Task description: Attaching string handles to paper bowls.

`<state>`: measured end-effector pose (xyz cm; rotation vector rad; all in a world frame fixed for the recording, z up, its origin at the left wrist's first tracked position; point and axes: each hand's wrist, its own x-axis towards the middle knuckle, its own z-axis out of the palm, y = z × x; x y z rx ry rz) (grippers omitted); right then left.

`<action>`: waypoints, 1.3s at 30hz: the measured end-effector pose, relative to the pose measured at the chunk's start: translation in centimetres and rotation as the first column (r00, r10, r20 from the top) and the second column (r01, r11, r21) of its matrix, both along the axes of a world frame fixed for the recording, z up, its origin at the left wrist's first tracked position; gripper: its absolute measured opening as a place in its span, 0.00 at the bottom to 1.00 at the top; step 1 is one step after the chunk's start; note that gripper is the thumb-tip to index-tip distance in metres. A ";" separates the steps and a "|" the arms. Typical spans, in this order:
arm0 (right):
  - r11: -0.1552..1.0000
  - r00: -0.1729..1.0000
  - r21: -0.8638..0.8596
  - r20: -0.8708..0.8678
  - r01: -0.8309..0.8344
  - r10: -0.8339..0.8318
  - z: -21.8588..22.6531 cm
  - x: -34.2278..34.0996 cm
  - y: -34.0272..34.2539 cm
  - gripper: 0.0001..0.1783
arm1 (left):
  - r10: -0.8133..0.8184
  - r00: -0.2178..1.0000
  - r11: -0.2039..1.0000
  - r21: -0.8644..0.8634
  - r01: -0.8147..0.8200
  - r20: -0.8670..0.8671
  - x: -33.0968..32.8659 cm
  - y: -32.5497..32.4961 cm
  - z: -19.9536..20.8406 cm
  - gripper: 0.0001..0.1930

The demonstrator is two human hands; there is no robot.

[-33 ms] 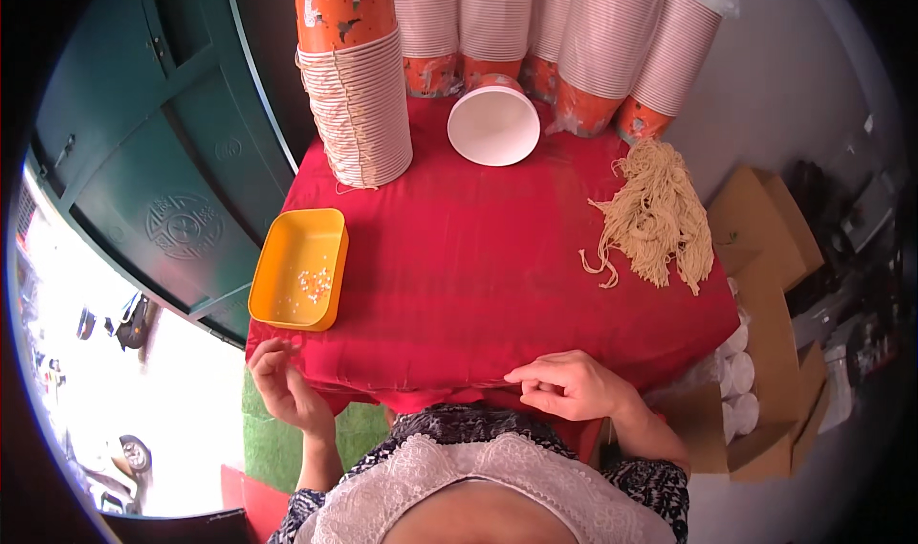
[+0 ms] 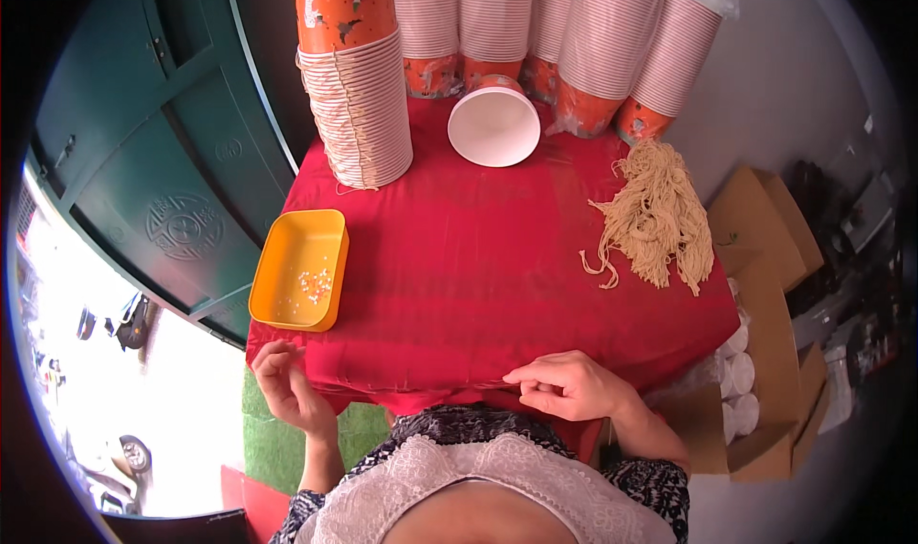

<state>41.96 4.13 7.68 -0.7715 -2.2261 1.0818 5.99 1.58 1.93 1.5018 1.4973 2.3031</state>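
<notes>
A red cloth (image 2: pixel 478 276) covers the table in front of me. My left hand (image 2: pixel 287 386) hovers at the cloth's near left corner with its fingers loosely curled and apart, holding nothing. My right hand (image 2: pixel 569 386) rests on the near edge of the cloth, thumb and fingertips pinched on the fabric. A yellow tray (image 2: pixel 277 295) with several small white beads lies on the left, just beyond my left hand. A bundle of beige string (image 2: pixel 660 214) lies at the right side of the table.
Tall stacks of orange and white paper cups (image 2: pixel 359 104) line the far edge, with one white cup (image 2: pixel 494 126) on its side before them. A green door (image 2: pixel 143 162) is at the left. Cardboard boxes (image 2: pixel 765 228) holding more white cups stand on the floor at the right.
</notes>
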 end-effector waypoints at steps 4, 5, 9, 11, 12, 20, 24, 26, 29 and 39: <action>0.999 0.999 0.003 0.011 -0.032 0.032 0.0 -0.7 0.5 0.15 | -0.017 1.000 1.000 -0.009 0.017 0.021 0.6 -0.5 -0.1 0.09; 0.999 0.999 0.005 -0.005 -0.043 0.043 -0.1 -0.8 0.5 0.15 | -0.021 0.999 1.000 -0.007 0.021 0.030 0.6 -0.8 -0.1 0.09; 0.998 0.998 0.014 -0.031 -0.059 0.060 -0.1 -1.1 1.4 0.15 | -0.016 0.996 1.000 -0.005 0.017 0.090 0.2 -1.0 0.0 0.10; 0.997 0.997 0.031 -0.032 -0.066 0.067 0.4 -1.1 1.8 0.15 | -0.041 0.995 0.999 -0.004 0.041 0.090 0.0 -1.0 0.1 0.10; 0.997 0.997 0.039 -0.033 -0.072 0.073 0.5 -1.0 2.0 0.15 | -0.066 0.994 0.998 -0.012 0.068 0.089 0.0 -1.0 0.2 0.10; 0.948 0.986 0.270 -0.038 0.168 -0.164 2.3 -1.0 5.5 0.12 | -0.141 0.990 0.986 -0.082 0.143 0.025 2.6 0.6 2.6 0.11; 0.828 0.903 0.370 -0.080 0.421 -0.423 1.9 -0.2 13.4 0.09 | -0.283 0.929 0.954 -0.174 0.245 -0.240 6.9 5.5 7.7 0.09; 0.692 0.850 0.511 -0.180 0.510 -0.494 0.7 0.8 19.6 0.06 | -0.369 0.910 0.909 -0.277 0.311 -0.191 9.9 9.6 10.3 0.04; 0.573 0.738 0.514 -0.193 0.638 -0.647 -0.7 1.0 27.6 0.09 | -0.365 0.920 0.887 -0.353 0.297 -0.144 12.7 18.2 9.7 0.07; 0.315 0.502 0.470 -0.350 0.825 -0.791 -2.8 -1.1 35.7 0.18 | -0.129 0.990 0.885 -0.444 0.139 0.052 13.6 37.1 1.5 0.14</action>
